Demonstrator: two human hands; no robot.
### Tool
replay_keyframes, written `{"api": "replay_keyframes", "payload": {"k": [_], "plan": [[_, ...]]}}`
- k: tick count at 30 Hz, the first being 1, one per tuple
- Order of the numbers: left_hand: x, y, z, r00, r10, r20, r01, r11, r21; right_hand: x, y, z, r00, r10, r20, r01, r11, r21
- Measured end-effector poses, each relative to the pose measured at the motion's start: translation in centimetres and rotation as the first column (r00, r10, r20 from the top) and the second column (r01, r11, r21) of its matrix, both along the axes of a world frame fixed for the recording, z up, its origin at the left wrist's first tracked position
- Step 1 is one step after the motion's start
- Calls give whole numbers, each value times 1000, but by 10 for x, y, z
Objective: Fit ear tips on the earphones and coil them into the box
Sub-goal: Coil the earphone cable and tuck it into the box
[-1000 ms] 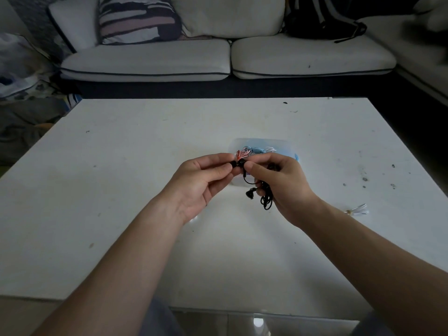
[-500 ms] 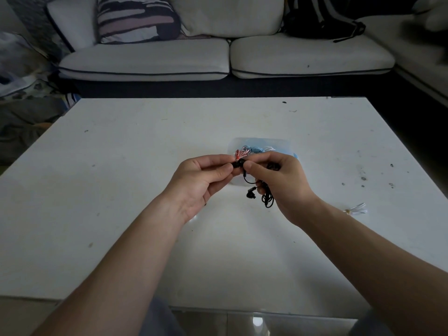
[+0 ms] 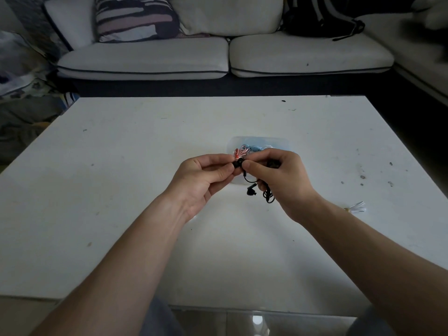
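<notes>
Both hands meet over the table [image 3: 121, 190] at one small pinch. The right hand [image 3: 284, 184] clamps thumb and forefinger on one earbud [image 3: 238, 163] of the black earphones [image 3: 257, 187], while its lower fingers curl round the gathered cable [image 3: 269, 197], most likely so that the slack cannot swing or tangle while the bud is worked on. The left hand [image 3: 201, 183] comes in from the other side, thumb and forefinger closed against the open end of that same bud, tip to tip with the right. This looks like the pressing of an ear tip onto the nozzle, though the tip itself is too small and too dark to make out, so whether it is seated cannot be told. Just below the pinch the second earbud [image 3: 251, 191] hangs free on a short loop of wire. It is apart from both hands, and I cannot tell whether it has a tip. Directly beyond the pinch, partly hidden by the fingers, stands the clear box [image 3: 257, 141] with red-and-white and blue coloured cords [image 3: 242, 150] already lying in it. Working this close to it should leave only a short move once coiling begins. Well off to the right-hand side of the grip a small white bundle [image 3: 357, 207] lies on the table. By my reckoning the fitting step is in hand and the coiling is not yet begun.
</notes>
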State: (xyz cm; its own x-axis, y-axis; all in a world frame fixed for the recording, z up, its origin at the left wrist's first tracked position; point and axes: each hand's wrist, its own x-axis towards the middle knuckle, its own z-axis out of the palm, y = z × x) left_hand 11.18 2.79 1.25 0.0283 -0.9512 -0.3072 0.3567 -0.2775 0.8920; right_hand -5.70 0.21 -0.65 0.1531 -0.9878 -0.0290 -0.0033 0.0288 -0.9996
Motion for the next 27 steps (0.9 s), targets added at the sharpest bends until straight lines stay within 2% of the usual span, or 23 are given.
{"api": "replay_keyframes", "payload": {"k": [16, 27], "plan": [[-6, 0, -4, 999, 43, 24, -44, 999, 20, 3, 6, 0, 992, -96, -77, 94, 995, -32], [-4, -1, -4, 1000, 24, 15, -25, 999, 25, -2, -1, -1, 1000, -3, -25, 3, 1000, -4]]}}
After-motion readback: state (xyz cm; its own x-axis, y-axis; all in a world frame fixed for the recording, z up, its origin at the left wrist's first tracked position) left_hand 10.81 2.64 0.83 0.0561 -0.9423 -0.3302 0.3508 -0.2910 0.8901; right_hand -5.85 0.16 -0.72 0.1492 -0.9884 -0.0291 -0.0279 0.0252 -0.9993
